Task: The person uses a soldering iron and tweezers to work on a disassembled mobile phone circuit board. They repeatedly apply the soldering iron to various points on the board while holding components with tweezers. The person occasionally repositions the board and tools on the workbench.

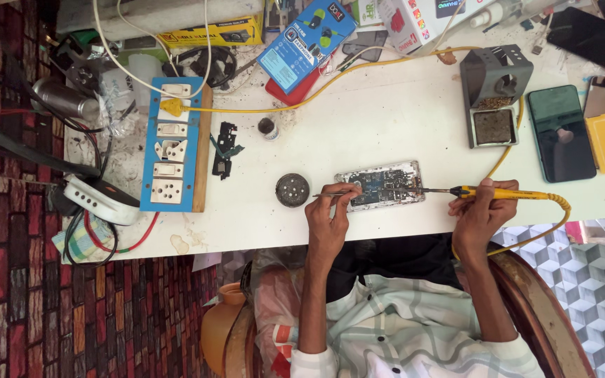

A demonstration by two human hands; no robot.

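An opened phone [386, 179] with its circuit board bare lies on the white table [386, 119]. My left hand [328, 218] grips thin metal tweezers [332, 194], whose tips point left over the phone's left end. My right hand [480, 212] holds a yellow soldering iron [509, 192]. Its dark tip rests on the right part of the board. The iron's yellow cord [560, 210] loops around past my right wrist.
A round dark tin [293, 190] sits just left of the phone. A grey soldering stand [495, 94] and a dark phone [561, 133] lie at the right. A blue switchboard [173, 143], a black frame part [224, 150] and a small pot [267, 127] are at the left; boxes line the far edge.
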